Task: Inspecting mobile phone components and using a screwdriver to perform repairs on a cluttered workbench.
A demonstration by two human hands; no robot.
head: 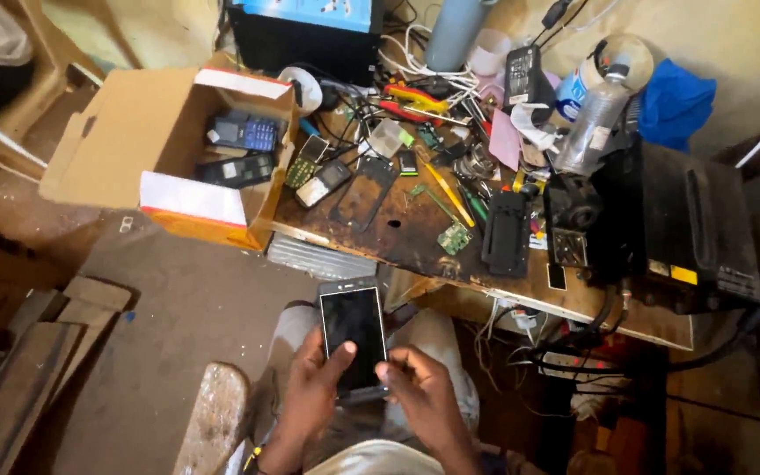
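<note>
A dark smartphone (353, 327) with a blank screen is held upright over my lap. My left hand (310, 393) grips its lower left edge, thumb on the glass. My right hand (421, 391) holds the lower right corner, its thumb pressing near the bottom of the screen. In front of me stands a worn wooden workbench (415, 246) strewn with phone parts: a black phone frame (363, 193), a small green circuit board (455, 237), a black back cover (505, 234) and a yellow-handled tool (447, 192).
An open cardboard box (156, 145) with several old keypad phones hangs over the bench's left end. A clear plastic bottle (593, 119), blue cloth (675, 101), tangled cables and a black boxy device (688, 229) fill the right. Wooden planks (37, 352) lie on the floor at left.
</note>
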